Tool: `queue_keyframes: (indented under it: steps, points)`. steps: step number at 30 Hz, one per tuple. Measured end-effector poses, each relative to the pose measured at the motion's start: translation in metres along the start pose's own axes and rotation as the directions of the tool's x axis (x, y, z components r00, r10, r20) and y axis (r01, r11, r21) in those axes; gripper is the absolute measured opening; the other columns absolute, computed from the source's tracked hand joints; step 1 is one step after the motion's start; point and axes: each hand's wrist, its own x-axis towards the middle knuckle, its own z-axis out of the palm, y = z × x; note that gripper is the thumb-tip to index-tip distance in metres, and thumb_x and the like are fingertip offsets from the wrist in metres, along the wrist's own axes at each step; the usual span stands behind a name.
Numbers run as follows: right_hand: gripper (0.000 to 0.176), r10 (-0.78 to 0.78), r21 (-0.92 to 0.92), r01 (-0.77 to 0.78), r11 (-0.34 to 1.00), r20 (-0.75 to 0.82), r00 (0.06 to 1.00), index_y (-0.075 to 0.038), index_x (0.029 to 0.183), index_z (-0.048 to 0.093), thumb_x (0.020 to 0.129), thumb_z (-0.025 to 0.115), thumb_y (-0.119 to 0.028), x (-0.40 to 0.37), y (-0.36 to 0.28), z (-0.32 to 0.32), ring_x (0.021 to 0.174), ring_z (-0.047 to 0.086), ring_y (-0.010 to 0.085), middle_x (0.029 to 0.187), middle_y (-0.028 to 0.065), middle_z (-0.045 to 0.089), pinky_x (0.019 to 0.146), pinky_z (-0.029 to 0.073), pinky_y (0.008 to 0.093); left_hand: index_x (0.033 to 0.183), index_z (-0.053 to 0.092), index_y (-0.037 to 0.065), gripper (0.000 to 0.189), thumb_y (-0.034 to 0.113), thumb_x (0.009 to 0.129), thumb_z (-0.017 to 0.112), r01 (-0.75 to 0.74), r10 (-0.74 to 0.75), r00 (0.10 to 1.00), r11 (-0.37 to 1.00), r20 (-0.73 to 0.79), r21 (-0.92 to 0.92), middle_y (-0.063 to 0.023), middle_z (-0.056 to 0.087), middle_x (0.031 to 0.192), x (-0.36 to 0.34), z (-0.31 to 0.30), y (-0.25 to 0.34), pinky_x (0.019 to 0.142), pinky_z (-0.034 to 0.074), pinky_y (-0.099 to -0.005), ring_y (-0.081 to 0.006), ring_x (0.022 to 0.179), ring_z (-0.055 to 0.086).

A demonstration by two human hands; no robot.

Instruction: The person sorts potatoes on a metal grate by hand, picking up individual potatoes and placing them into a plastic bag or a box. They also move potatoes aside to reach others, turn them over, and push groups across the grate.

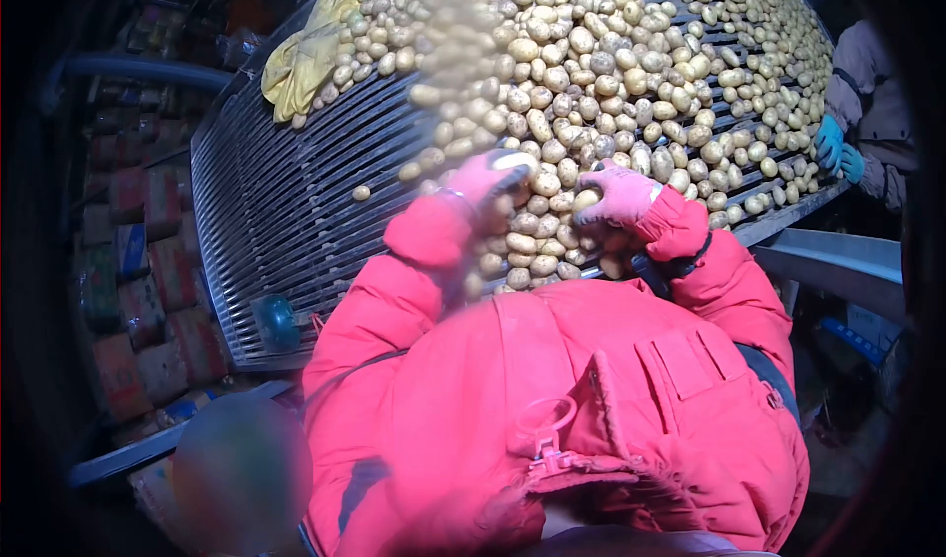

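Both my hands wear pink gloves with dark gripping sides and work over a thick heap of potatoes (552,148). My left hand (478,184) is curled around a pale potato (516,162) at the heap's left side. To the right, my right hand (623,196) has its fingers closed about another potato (585,200). More potatoes lie between and below the two hands. The heap rests on a slatted metal rack (296,192), whose bars show at the left. A blurred patch hides some potatoes above my left hand.
A yellow cloth or bag (304,56) lies at the rack's upper left edge. A teal round object (277,322) sits at the lower left corner. Stacked packages (148,261) stand beyond. At the right, another person's blue-gloved hands (838,153) are by the rack; a metal beam (833,261) runs below.
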Motion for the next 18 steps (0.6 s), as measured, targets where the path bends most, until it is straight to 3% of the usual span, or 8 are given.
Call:
queue_keyframes:
  steps: [3, 8, 9, 10, 12, 13, 16, 18]
  points:
    - [0.053, -0.053, -0.077, 0.054, 0.996, 0.016, 0.998, -0.015, 0.122, 0.057, 0.072, 0.067, -0.031, 0.000, 0.000, 0.003, 0.099, 0.055, 0.0413, 0.107, 0.0258, 0.051, 0.086, 0.047, 0.0448, 0.084, 0.064, 0.008, 0.017, 0.026, 0.085, 0.065, 0.211, -0.194, 0.968, 0.972, 0.157, -0.099, -0.0006, 0.058, 0.068, 0.018, 0.035, 0.019, 0.039, 0.032, -0.0259, -0.0082, 0.046, 0.042]
    - [0.057, -0.042, -0.113, 0.025, 0.993, -0.151, 0.988, -0.016, 0.114, 0.065, 0.066, 0.074, -0.044, -0.001, 0.017, 0.031, 0.095, 0.059, 0.0366, 0.104, 0.0223, 0.056, 0.087, 0.047, 0.0404, 0.070, 0.060, 0.012, 0.020, 0.027, 0.083, 0.065, 0.132, -0.103, 0.978, 0.979, 0.179, -0.157, 0.0038, 0.049, 0.057, 0.040, 0.053, 0.007, 0.038, 0.027, -0.0270, -0.0080, 0.041, 0.033]
    - [0.057, -0.011, 0.012, 0.011, 1.000, -0.003, 1.000, -0.014, 0.113, 0.065, 0.066, 0.074, -0.044, 0.011, 0.023, 0.032, 0.090, 0.061, 0.0343, 0.098, 0.0206, 0.061, 0.082, 0.049, 0.0397, 0.086, 0.062, 0.012, 0.016, 0.027, 0.081, 0.064, -0.016, -0.050, 0.949, 0.979, 0.313, 0.205, -0.0043, 0.057, 0.080, 0.057, 0.045, -0.017, 0.062, 0.037, -0.0320, -0.0196, 0.069, 0.047]
    - [0.058, 0.000, 0.130, -0.019, 0.991, 0.143, 0.990, -0.012, 0.112, 0.066, 0.065, 0.075, -0.044, 0.016, 0.025, 0.031, 0.086, 0.064, 0.0320, 0.092, 0.0189, 0.065, 0.078, 0.050, 0.0390, 0.089, 0.062, 0.012, 0.018, 0.026, 0.079, 0.065, -0.015, -0.065, 0.935, 0.975, 0.349, 0.220, -0.0072, 0.059, 0.086, 0.060, 0.040, -0.026, 0.069, 0.040, -0.0337, -0.0244, 0.078, 0.051]
    - [0.052, 0.011, 0.161, -0.024, 0.987, 0.082, 0.997, -0.006, 0.107, 0.067, 0.068, 0.074, -0.041, 0.005, 0.014, 0.022, 0.074, 0.066, 0.0248, 0.079, 0.0124, 0.068, 0.068, 0.052, 0.0348, 0.095, 0.063, 0.012, 0.024, 0.025, 0.075, 0.065, -0.015, -0.094, 0.903, 0.968, 0.419, 0.250, -0.0128, 0.063, 0.098, 0.063, 0.030, -0.033, 0.084, 0.048, -0.0372, -0.0340, 0.094, 0.060]
    - [0.047, -0.037, 0.336, 0.022, 0.942, 0.037, 0.999, -0.005, 0.105, 0.066, 0.071, 0.073, -0.038, 0.000, 0.016, 0.020, 0.071, 0.064, 0.0213, 0.079, 0.0106, 0.067, 0.063, 0.051, 0.0327, 0.090, 0.063, 0.013, 0.021, 0.031, 0.079, 0.064, -0.009, -0.044, 0.932, 0.990, 0.361, 0.144, -0.0071, 0.058, 0.081, 0.062, 0.031, -0.038, 0.063, 0.043, -0.0328, -0.0235, 0.074, 0.055]
    - [0.033, -0.080, 0.695, 0.064, 0.716, -0.010, 0.997, -0.006, 0.101, 0.063, 0.079, 0.069, -0.029, -0.028, 0.007, 0.015, 0.057, 0.055, 0.0108, 0.074, 0.0048, 0.062, 0.049, 0.043, 0.0268, 0.095, 0.064, 0.013, 0.029, 0.040, 0.085, 0.062, 0.359, -0.312, 0.933, 0.842, 0.181, -0.403, -0.0039, 0.056, 0.074, 0.022, 0.040, 0.028, 0.049, 0.045, -0.0308, -0.0157, 0.061, 0.053]
    - [0.034, -0.104, 0.876, 0.134, 0.463, -0.096, 0.990, -0.008, 0.103, 0.061, 0.080, 0.067, -0.033, -0.047, 0.008, 0.023, 0.055, 0.053, 0.0107, 0.072, 0.0037, 0.061, 0.048, 0.043, 0.0269, 0.102, 0.064, 0.007, 0.041, 0.045, 0.088, 0.057, 0.297, -0.289, 0.950, 0.738, 0.114, -0.606, -0.0062, 0.059, 0.083, -0.005, 0.044, 0.061, 0.058, 0.049, -0.0328, -0.0194, 0.065, 0.055]
